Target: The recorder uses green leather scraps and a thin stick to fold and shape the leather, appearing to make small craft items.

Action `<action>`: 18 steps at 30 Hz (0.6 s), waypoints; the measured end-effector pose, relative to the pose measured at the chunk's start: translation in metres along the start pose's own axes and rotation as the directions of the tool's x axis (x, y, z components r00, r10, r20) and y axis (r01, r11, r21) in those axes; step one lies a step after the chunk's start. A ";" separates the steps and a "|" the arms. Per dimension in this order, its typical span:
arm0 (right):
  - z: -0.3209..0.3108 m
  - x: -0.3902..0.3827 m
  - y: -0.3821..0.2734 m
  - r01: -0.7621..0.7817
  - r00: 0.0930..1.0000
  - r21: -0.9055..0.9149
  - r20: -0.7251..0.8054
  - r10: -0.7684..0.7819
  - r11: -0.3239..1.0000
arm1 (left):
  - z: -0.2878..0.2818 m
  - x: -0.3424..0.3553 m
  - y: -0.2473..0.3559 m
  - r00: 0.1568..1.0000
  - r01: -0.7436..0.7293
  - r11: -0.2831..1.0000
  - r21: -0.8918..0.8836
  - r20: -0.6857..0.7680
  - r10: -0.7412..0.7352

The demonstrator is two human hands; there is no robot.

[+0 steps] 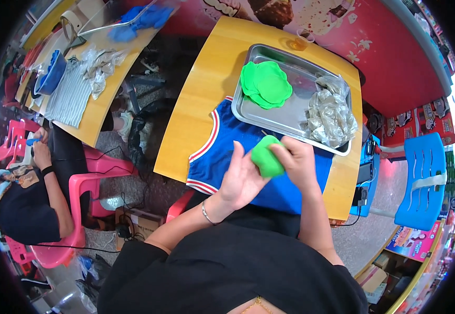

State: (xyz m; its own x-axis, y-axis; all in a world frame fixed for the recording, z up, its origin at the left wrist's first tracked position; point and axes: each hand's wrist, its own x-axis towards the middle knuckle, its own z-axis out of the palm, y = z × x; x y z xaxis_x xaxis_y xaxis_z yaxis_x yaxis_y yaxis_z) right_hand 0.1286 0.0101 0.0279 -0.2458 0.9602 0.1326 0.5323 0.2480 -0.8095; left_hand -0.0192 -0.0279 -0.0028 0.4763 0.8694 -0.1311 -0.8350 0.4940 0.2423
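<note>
A soft, bright green piece (267, 158), like dough or modelling clay, is pinched in my right hand (296, 159), its edge slightly blurred. My left hand (240, 175) is open beside it, palm up with the thumb stretched out; the green piece reaches over its fingers and hides some of them. Just beyond my hands is a metal tray (296, 58). Several thin, round green discs (267, 83) overlap in a pile at its left. Crumpled clear plastic bags (332, 112) lie at its right. Under my hands a blue sleeveless jersey (222, 152) with red-and-white trim is spread on the table.
The yellow wooden table (201, 73) holds a small clear cup (300, 42) at its far edge. A blue chair (421, 178) stands at the right. Leftward, another person (34, 199) sits on a pink chair (89, 193) by a second table bearing a blue basket (52, 72).
</note>
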 end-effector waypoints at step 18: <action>0.012 -0.016 0.016 0.022 0.984 0.020 -0.177 -0.018 1.000 | -0.007 -0.001 -0.005 0.983 -0.061 0.903 0.426 -0.131 0.129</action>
State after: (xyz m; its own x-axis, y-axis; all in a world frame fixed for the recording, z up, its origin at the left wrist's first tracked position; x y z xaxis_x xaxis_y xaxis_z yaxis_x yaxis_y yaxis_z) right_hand 0.1313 -0.0025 0.0064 -0.1078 0.9631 0.2467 0.5102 0.2666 -0.8177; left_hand -0.0175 -0.0315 -0.0109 0.3246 0.9190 -0.2239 -0.6657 0.3901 0.6361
